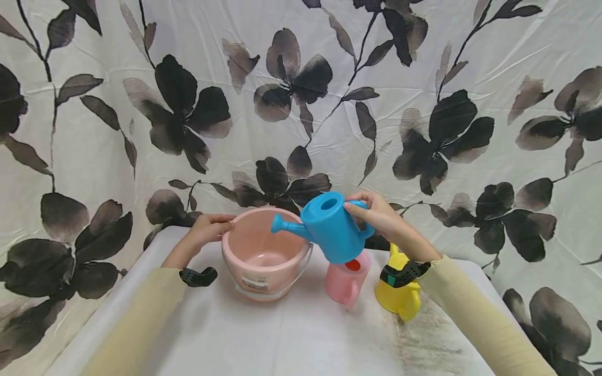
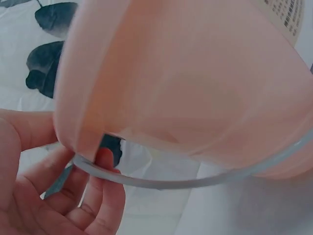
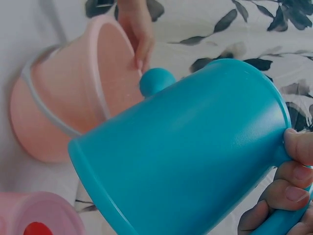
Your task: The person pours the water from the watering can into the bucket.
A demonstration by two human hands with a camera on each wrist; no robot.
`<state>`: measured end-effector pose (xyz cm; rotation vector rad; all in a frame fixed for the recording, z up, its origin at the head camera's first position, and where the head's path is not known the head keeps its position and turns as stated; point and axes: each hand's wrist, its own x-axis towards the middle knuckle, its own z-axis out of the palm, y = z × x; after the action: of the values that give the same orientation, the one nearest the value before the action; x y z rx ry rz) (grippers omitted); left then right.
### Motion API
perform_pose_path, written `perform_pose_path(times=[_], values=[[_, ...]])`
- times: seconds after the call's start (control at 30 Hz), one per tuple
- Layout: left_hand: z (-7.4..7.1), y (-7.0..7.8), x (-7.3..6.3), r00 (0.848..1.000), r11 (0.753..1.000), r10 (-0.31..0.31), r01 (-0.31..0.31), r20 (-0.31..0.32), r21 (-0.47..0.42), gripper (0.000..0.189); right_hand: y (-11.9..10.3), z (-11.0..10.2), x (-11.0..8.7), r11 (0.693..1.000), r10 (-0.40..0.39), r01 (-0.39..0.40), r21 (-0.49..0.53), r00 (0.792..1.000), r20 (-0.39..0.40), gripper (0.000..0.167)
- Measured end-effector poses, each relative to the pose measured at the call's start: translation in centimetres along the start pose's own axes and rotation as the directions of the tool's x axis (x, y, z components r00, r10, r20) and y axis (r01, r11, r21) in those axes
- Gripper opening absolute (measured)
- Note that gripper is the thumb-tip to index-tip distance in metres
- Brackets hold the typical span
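Note:
A blue watering can [image 1: 336,235] is held up by my right hand [image 1: 376,211], whose fingers wrap its handle in the right wrist view. The can leans toward the left, with its spout over the rim of a pink bucket [image 1: 256,274]. My left hand [image 1: 209,230] grips the bucket's rim on the left side. In the left wrist view, fingers [image 2: 112,200] of that hand curl under the rim beside the bucket's grey handle [image 2: 195,183]. The bucket stands upright on the table.
A pink watering can [image 1: 339,282] stands just right of the bucket, below the blue one. Farther right is a yellow watering can [image 1: 390,298], partly behind my right wrist. The white table [image 1: 301,339] has a floral cloth [image 1: 329,130] hanging behind it.

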<state>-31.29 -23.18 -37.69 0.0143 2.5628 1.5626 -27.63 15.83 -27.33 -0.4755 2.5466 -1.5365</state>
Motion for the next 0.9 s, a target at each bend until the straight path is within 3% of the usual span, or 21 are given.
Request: perform_pose_path(times=[0.37,0.9], values=[[0.29,-0.4,-0.01,0.999,0.998,-0.037,0.036,-0.015,-0.048,0.051,-0.16,0.16,-0.06,0.999,-0.001,0.0,-0.035,1.0,-0.011,0.046],[0.78,-0.59,-0.19,0.997,0.997,-0.04,0.035,-0.066,-0.073,0.05,-0.3,0.15,0.04,0.999,0.01,-0.01,-0.037,1.0,-0.009,0.042]])
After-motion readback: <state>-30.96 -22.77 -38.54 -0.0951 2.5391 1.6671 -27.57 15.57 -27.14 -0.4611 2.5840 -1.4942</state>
